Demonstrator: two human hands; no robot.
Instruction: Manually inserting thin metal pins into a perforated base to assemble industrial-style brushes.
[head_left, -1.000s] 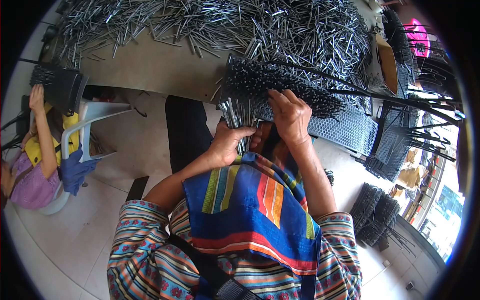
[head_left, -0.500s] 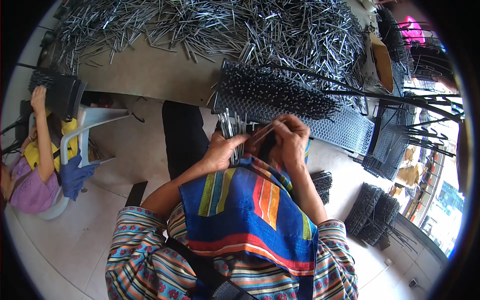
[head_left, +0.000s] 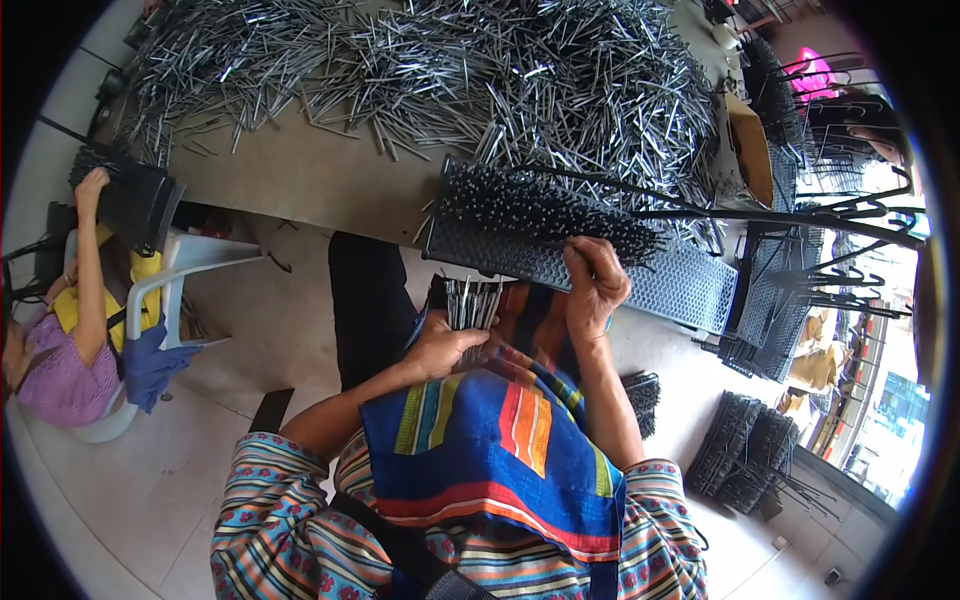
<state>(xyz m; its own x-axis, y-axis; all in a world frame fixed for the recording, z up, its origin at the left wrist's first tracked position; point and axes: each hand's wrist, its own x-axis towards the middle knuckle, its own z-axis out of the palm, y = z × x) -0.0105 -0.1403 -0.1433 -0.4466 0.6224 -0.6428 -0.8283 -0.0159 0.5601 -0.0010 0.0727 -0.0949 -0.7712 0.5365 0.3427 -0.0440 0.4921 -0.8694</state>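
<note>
Under my head camera, the only view, my left hand (head_left: pixel 440 345) is closed around a bundle of thin metal strips (head_left: pixel 473 302), thumb across the front, the tips standing up just below the near edge of the black perforated panel (head_left: pixel 690 290). I judge I hold them upright and fanned at the top so that single strips come away easily, close to the panel. My right hand (head_left: pixel 597 280) is at that near edge, its fingers curled in beside the dense rows of dark pins (head_left: pixel 540 210); whether a strip is pinched there I cannot tell. The panel lies aslant over the front of the table (head_left: pixel 290 180), probably to bring its holes within reach, with the loose pile of strips (head_left: pixel 560 90) behind it, likely left there as stock. My striped apron (head_left: pixel 480 450) spreads over my lap. Half a second ago my right hand was beside the bundle, fingers pointing toward my left; now it is up at the panel, apart from the bundle, and my left hand sits a little farther from the panel.
</note>
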